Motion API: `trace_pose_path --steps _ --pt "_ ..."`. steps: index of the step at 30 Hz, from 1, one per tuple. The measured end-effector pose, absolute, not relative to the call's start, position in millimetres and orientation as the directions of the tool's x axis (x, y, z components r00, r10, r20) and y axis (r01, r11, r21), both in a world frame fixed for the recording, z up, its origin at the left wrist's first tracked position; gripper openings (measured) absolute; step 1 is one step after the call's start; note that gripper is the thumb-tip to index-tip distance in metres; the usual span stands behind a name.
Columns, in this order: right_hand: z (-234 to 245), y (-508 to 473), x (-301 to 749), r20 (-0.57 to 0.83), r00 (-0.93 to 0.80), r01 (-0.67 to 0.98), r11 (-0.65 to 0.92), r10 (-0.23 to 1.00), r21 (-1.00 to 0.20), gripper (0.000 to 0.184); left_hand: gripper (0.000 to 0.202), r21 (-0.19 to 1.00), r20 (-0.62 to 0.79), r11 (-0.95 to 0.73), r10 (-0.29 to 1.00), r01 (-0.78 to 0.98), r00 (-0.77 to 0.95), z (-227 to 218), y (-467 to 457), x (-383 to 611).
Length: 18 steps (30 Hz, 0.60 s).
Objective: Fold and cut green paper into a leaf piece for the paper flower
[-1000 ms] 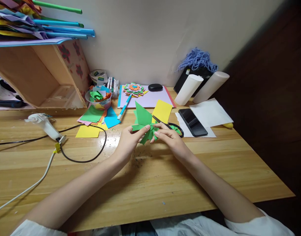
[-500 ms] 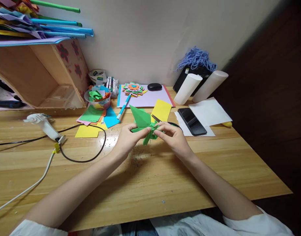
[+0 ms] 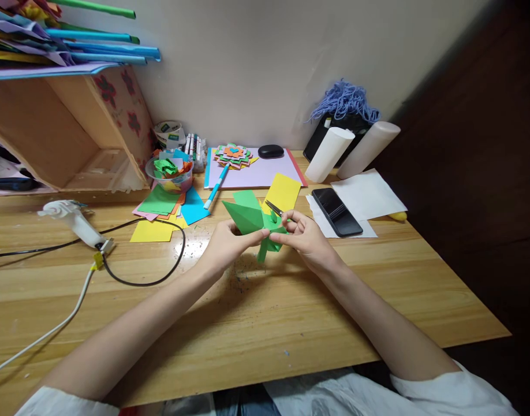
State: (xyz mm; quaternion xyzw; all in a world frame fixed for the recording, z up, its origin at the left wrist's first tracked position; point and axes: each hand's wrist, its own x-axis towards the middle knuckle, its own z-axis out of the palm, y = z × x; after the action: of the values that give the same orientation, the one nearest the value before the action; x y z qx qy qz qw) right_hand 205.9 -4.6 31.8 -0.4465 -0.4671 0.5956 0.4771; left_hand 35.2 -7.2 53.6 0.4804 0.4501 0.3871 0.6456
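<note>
Between my hands, above the wooden table, is a piece of folded green paper with a pointed flap at its upper left and a narrow strip hanging below. My left hand pinches its left side, thumb on top. My right hand is closed on its right part, thumb and fingers at the small central folds. Just behind lie scissors, partly over a yellow paper, their handles hidden by my right hand. A flat green paper shows behind the folded one.
To the left are coloured papers, a tub of scraps and a looped black cable. A layered paper flower and a black mouse rest on a purple sheet. At right are a phone and white rolls.
The folded green paper has turned and tilted a little between my hands, its pointed flap now lower and further left. My right fingers have shifted upward on its folds.
</note>
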Motion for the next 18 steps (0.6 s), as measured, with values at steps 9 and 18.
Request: trace_pose_path --steps 9,18 --pt "28.5 -3.5 210.4 -0.096 -0.194 -0.081 -0.114 0.976 -0.990 0.038 0.036 0.957 -0.236 0.276 0.919 -0.087 0.316 53.9 -8.9 35.8" --pt "35.3 -5.1 210.8 -0.059 -0.237 0.060 -0.047 0.970 -0.997 0.020 0.033 0.953 -0.229 0.283 0.908 -0.110 0.351 52.9 -7.9 34.4"
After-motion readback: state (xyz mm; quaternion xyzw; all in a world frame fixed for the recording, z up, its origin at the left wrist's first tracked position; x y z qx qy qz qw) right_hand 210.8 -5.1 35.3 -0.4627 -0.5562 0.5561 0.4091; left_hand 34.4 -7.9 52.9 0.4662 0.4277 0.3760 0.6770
